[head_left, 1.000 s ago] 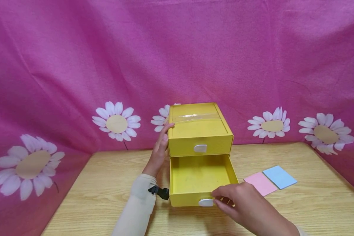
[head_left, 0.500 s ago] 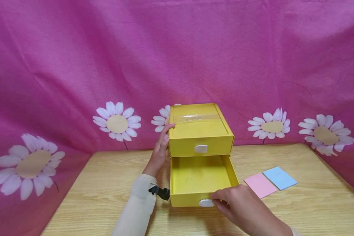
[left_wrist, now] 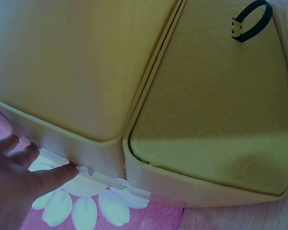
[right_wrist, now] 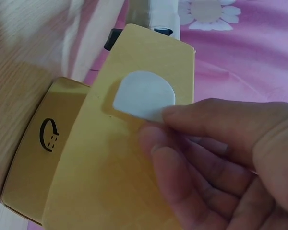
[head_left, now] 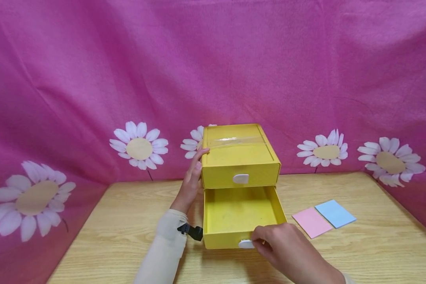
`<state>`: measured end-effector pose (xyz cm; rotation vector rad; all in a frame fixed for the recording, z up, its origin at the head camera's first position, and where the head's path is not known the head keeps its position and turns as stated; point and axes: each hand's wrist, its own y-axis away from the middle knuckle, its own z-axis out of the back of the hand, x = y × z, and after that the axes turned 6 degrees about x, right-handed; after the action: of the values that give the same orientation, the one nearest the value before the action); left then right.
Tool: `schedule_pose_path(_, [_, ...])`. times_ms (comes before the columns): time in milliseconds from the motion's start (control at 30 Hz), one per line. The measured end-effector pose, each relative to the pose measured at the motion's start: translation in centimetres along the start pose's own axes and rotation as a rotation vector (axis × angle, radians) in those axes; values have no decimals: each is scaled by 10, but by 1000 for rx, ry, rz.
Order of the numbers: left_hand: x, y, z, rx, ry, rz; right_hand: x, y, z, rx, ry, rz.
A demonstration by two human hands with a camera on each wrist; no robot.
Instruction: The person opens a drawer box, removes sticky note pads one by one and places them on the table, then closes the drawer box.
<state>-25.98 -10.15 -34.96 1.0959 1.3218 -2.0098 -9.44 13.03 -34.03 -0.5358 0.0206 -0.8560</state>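
A yellow drawer box (head_left: pixel 239 156) stands mid-table, with a strip of clear tape across its top. Its upper drawer front is closed and bears a white tab (head_left: pixel 240 178). Beneath, another drawer (head_left: pixel 241 211) is pulled out toward me. My right hand (head_left: pixel 287 246) pinches the edge of that drawer's white tab handle (right_wrist: pixel 145 93) between thumb and forefinger. My left hand (head_left: pixel 189 185) rests against the box's left side, fingers extended along it. Both wrist views show a lower patterned panel (left_wrist: pixel 216 115) with a black loop (left_wrist: pixel 264 21), hidden in the head view.
To the right of the box lie a pink square pad (head_left: pixel 311 222) and a blue square pad (head_left: pixel 335 213), touching or nearly so, on the wooden table (head_left: pixel 127 228). A pink cloth with daisies (head_left: pixel 213 71) hangs behind and at both sides.
The right hand's fingers have drawn closer together at the white tab, and the hand has shifted slightly left. The left hand and the pulled-out drawer hold their places.
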Motion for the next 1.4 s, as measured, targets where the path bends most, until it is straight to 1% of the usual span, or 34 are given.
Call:
schedule_pose_path(100, [16, -2, 3, -4, -5, -16, 1, -1, 0, 9, -1, -26])
schedule_pose_path(200, [22, -3, 3, -10, -12, -30, 1, -2, -1, 11, 1, -44])
schedule_pose_path(367, [23, -4, 2, -17, -17, -46, 1, -2, -2, -2, 10, -53])
schedule_pose_path(500, [23, -4, 2, -16, -13, -49, 0, -3, -4, -28, 16, -52])
schedule_pose_path(767, [22, -3, 2, -16, -8, -35, -5, -5, -10, -108, 8, -6])
schedule_pose_path(900, [20, -3, 1, -12, -4, -25, -7, -6, -12, -129, 12, -9])
schedule_pose_path(1133, [16, -2, 2, 1, -4, -2, -10, -9, -15, -136, 11, -41])
schedule_pose_path(1200, [12, -2, 2, 5, -5, 6, -11, -10, -16, -139, 9, -45])
schedule_pose_path(1400, [-11, 2, -1, 12, -3, 9, -14, -13, -20, -166, 29, -27])
